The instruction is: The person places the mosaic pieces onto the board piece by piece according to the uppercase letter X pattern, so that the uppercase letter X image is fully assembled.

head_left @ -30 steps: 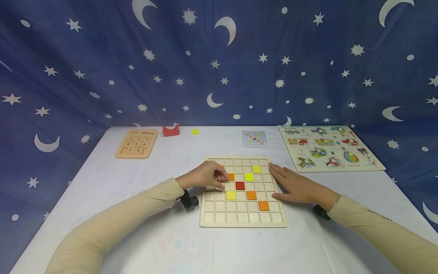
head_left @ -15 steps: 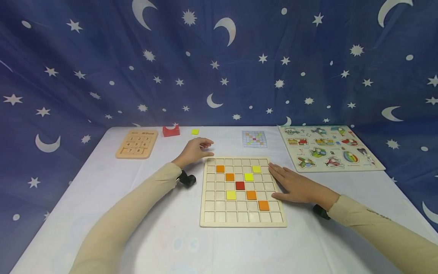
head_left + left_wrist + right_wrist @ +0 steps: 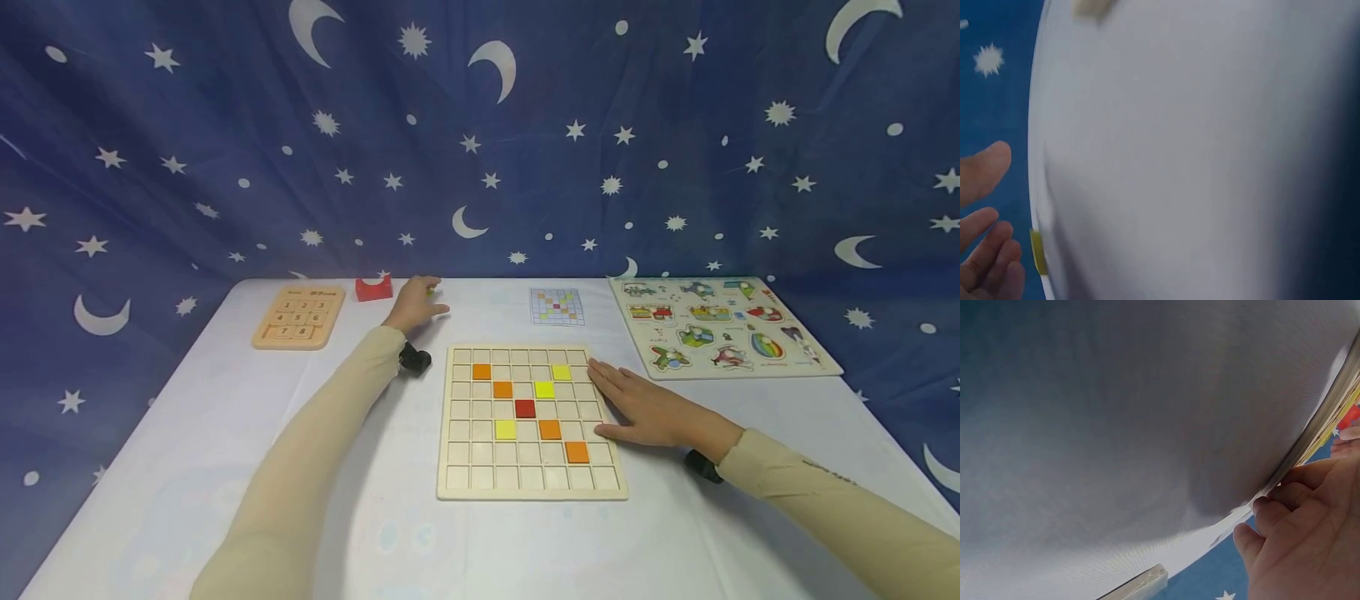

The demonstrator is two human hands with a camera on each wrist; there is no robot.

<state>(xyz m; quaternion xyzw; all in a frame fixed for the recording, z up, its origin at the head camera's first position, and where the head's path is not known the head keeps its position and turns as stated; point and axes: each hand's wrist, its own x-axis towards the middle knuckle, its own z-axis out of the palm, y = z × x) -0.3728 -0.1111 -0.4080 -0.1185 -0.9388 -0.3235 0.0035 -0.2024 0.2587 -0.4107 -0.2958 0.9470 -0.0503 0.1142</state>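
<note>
My left hand [image 3: 415, 306] reaches over the back of the table, thumb and fingers spread apart above a small yellow tile [image 3: 1038, 252]. In the left wrist view that tile lies on the cloth just beyond the fingertips; in the head view the hand mostly hides it. My right hand [image 3: 648, 408] rests with extended fingers along the right edge of a wooden grid board [image 3: 483, 478]. In the board's squares lie a red tile [image 3: 525, 408], several orange tiles [image 3: 550, 430] and three yellow tiles [image 3: 543, 390].
A red block with a curved notch [image 3: 373, 289] stands left of my left hand, beside a wooden number puzzle [image 3: 297, 342]. Behind the grid board lies a printed pattern card [image 3: 557, 307]. A picture puzzle board [image 3: 723, 333] lies at the back right, before a starry blue curtain [image 3: 480, 150].
My left hand has moved from over the grid board back and left to the loose yellow tile, uncovering the upper-left orange tiles. The right hand stays at the board's edge.
</note>
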